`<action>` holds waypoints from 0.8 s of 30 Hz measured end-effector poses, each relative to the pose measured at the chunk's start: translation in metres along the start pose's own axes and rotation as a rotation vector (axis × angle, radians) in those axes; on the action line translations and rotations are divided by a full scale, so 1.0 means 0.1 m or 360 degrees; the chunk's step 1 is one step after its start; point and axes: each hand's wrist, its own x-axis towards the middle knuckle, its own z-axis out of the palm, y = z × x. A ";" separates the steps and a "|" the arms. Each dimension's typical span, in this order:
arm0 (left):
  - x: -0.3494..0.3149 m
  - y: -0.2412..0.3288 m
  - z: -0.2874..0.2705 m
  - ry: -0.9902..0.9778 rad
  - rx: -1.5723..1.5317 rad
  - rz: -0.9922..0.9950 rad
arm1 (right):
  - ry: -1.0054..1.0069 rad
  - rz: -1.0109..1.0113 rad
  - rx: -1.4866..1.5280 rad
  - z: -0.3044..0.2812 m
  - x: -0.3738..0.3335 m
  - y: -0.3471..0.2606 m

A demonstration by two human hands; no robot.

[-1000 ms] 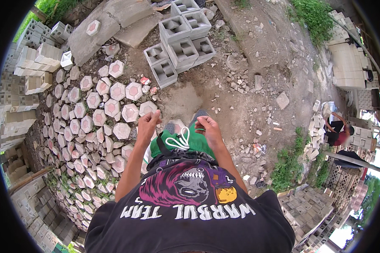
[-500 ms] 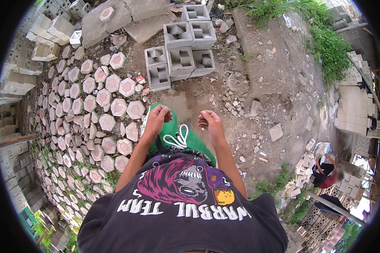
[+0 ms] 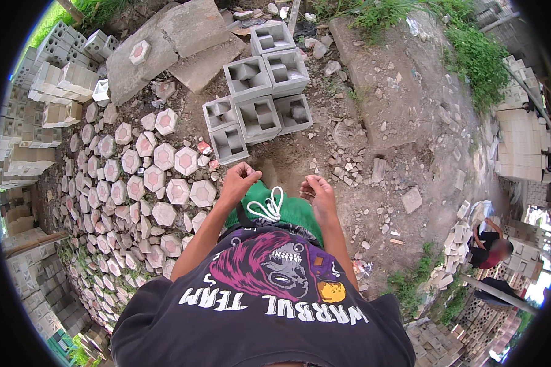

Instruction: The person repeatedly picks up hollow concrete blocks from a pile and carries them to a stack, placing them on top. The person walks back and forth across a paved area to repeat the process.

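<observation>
Both of my hands hover at waist height, in front of my green shorts (image 3: 292, 208) with their white drawstring (image 3: 268, 207). On the left, my left hand (image 3: 241, 180) is closed, fingers curled and thumb against them; nothing shows in it. My right hand (image 3: 318, 189) is curled shut as well, apart from the left, with no object visible. Beyond them stands a group of grey hollow concrete blocks (image 3: 257, 116), several of them, with their cavities facing up. The nearest block (image 3: 229, 144) lies just past my left hand. Neither hand touches a block.
Hexagonal paving stones (image 3: 164, 156) with reddish centres cover the ground at left. Stacked blocks (image 3: 55, 85) line the far left. A cracked concrete slab (image 3: 171, 43) lies far ahead. Rubble (image 3: 343, 168) is scattered at right, where another person (image 3: 488, 244) sits beside block piles.
The hollow blocks and paving stones now appear lower in the picture, the blocks nearer to my hands. Both hands sit slightly farther right and lower in view, still curled.
</observation>
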 end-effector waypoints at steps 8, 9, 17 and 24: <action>0.47 -0.11 -0.87 0.0510 -0.0110 -0.0066 | -0.0056 0.0114 -0.0216 0.35 0.78 -0.33; 0.46 -0.19 -0.97 0.0633 -0.0178 -0.0138 | -0.0110 0.0161 -0.0307 0.39 0.89 -0.35; 0.36 -0.58 -0.90 0.1300 -0.0539 -0.0413 | -0.0424 0.0289 -0.0975 0.82 2.03 -0.45; 1.20 -1.50 -0.12 0.1278 -0.0594 -0.0686 | -0.0398 0.0227 -0.1426 0.76 3.91 0.16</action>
